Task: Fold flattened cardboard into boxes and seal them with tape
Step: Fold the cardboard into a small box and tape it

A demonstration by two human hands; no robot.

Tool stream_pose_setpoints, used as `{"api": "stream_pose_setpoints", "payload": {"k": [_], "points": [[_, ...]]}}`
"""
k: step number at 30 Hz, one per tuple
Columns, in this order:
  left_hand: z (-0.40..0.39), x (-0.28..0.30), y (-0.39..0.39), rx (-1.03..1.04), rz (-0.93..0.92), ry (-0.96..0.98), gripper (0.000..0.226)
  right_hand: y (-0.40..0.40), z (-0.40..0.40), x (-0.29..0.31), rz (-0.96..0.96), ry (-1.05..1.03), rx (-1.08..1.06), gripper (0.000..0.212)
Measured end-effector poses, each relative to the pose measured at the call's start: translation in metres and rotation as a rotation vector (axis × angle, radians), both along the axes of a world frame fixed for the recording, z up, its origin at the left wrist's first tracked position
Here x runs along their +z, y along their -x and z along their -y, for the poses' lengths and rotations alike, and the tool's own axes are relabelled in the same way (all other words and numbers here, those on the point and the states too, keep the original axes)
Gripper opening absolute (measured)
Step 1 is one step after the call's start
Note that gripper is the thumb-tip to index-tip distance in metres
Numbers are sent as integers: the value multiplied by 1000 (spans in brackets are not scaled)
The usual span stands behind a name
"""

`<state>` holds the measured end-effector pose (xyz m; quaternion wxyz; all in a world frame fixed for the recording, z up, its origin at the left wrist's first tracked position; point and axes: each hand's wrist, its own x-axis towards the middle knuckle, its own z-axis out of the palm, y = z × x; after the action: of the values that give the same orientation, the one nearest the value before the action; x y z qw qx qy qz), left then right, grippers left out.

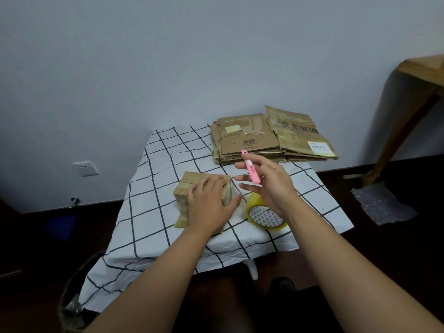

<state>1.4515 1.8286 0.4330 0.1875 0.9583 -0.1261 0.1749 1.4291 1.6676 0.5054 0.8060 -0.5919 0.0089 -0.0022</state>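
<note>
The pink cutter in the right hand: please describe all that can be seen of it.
The pink cutter is a slim, small utility knife that looks like plastic, with a white slider patch near its upper end. It is held in the air above the table, tilted, its tip pointing up and away toward the flattened cardboard stack. The right hand holds it between thumb and fingers. Whether a blade is out cannot be told.

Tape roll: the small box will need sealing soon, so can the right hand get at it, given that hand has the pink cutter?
Probably not cleanly: the right hand hovers directly above the tape roll, nothing between them, but it already holds the pink cutter, which it would have to put down first.
</note>
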Motion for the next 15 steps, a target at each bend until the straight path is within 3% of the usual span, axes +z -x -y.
{"api": "stream_pose_setpoints", "payload": {"k": [5,10,15], "points": [[-2,1,1,-25,-26,25,49,-3,1,-2,45,77,-130,10],[-4,3,3,-46,-50,37,44,-9,-2,0,57,74,-260,16],[-11,9,1,-85,-80,25,44,-8,-2,-10,21,273,-306,19]]}}
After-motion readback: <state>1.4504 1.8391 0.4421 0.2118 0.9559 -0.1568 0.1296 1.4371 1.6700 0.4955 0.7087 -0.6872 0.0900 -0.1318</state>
